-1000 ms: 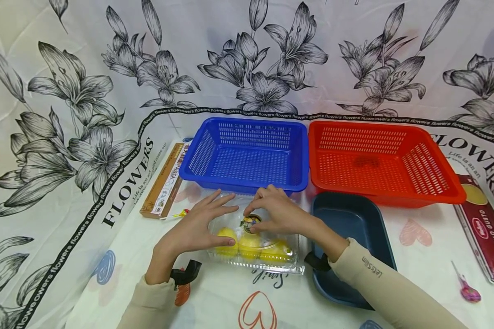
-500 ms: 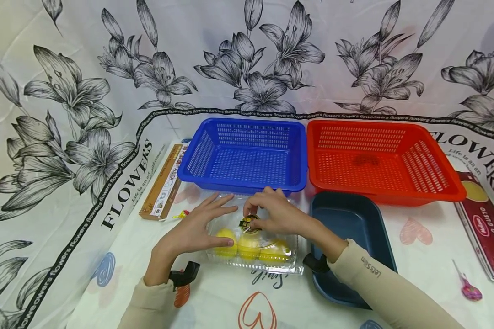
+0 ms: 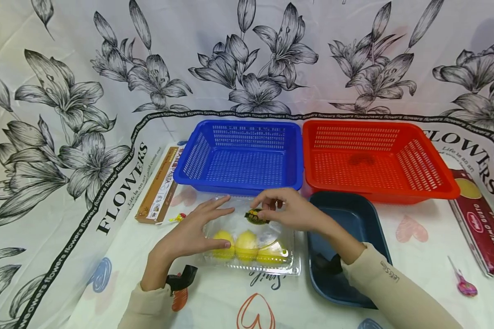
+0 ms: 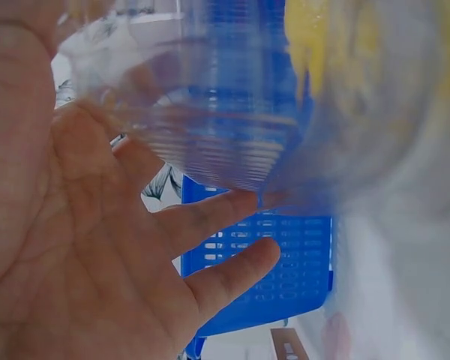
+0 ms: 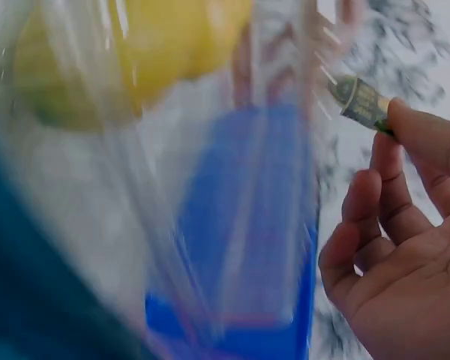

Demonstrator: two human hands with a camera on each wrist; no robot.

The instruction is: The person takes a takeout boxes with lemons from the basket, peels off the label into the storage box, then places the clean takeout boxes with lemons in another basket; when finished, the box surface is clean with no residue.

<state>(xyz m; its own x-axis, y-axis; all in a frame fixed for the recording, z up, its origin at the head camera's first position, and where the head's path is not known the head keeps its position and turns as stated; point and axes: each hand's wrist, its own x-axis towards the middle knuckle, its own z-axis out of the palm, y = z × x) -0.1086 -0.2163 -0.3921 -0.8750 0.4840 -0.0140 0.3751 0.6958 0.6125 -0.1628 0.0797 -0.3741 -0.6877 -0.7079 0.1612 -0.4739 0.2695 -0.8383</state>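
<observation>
A clear plastic clamshell box (image 3: 222,220) sits in front of the blue basket in the head view. Yellow lemon-like fruits (image 3: 246,243) lie along its near side. My right hand (image 3: 290,211) pinches a dark green and gold sticker (image 3: 256,216) between thumb and index finger above the lid. In the right wrist view the sticker (image 5: 360,103) stands out from the clear plastic, its lower edge hidden by the thumb. My left hand (image 3: 189,233) spreads over the box's left side, fingers straight, thumb lying across the lid before one fruit.
Behind the box stand a blue basket (image 3: 238,188) and a red basket (image 3: 378,195). A dark blue tray (image 3: 347,219) lies close on the right. At the left are a pasta box (image 3: 158,187) and a lollipop (image 3: 177,218); far right, a red packet (image 3: 477,224) and pink lollipop (image 3: 466,287).
My right hand has moved a little to the right, and the sticker has shifted with it across the lid. The left hand keeps its place on the box. The head view has shifted slightly.
</observation>
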